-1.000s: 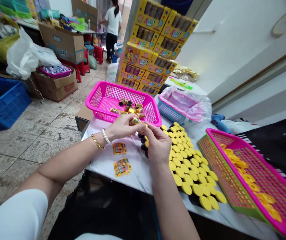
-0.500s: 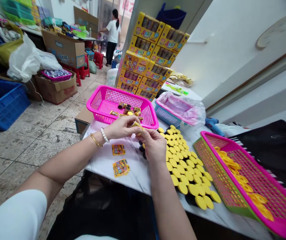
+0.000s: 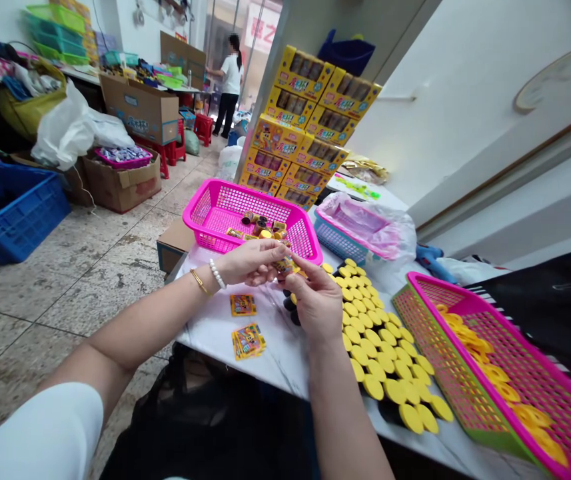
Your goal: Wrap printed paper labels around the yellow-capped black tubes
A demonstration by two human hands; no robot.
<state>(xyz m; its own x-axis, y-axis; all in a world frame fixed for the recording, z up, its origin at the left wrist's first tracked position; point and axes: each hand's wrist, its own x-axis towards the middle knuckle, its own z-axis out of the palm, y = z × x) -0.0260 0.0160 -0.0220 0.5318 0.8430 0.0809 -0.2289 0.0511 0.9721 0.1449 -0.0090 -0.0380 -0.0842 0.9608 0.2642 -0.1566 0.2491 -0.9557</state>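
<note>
Between my two hands is a small canister with a yellow printed wrap, partly hidden by the fingers. My left hand has its thumb and fingers closed around its far side. From the right, my right hand pinches it with thumb and forefinger. Behind them stands a pink mesh basket with several wrapped canisters lying in it. Two lots of printed yellow labels, a smaller one and a fanned stack, rest on the white table. Rows of yellow-topped black canisters spread beside my right forearm.
A pink-and-green basket with yellow rings stands at the right. Behind the rows is a blue basket lined with plastic. Yellow boxes are stacked at the back. A person stands in the distance.
The view has shifted slightly, so the scene sits lower and further right. The canister has turned in my fingers and shows more of its printed side; both hands stay on it.
</note>
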